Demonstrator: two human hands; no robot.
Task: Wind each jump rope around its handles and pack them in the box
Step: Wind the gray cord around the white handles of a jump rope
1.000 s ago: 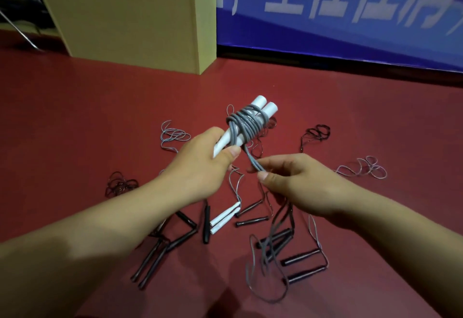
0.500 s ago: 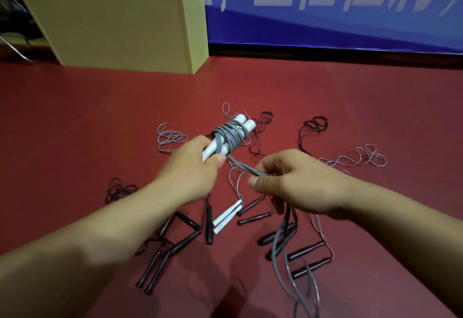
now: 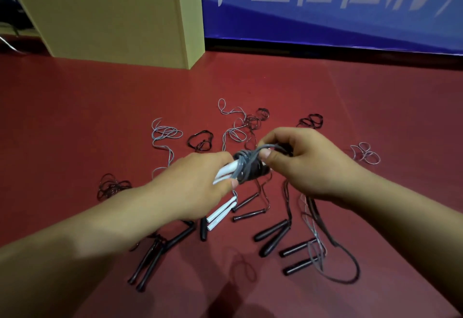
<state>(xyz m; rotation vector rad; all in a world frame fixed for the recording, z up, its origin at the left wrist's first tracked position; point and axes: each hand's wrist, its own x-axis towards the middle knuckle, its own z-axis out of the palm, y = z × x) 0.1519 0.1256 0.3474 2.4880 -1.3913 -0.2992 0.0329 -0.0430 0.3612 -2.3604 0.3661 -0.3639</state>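
The left hand point(image 3: 198, 187) grips the two white handles point(image 3: 225, 171) at frame centre; the right hand point(image 3: 308, 165) pinches the grey rope point(image 3: 253, 158) wound around them; other ropes point(image 3: 273, 235) lie spread below on the red floor point(image 3: 75, 117); the box point(image 3: 112, 12) stands upper left, with bare floor before its edge.

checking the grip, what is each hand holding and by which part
Left hand grips the white handles at their near ends; right hand pinches the grey rope beside the coil.
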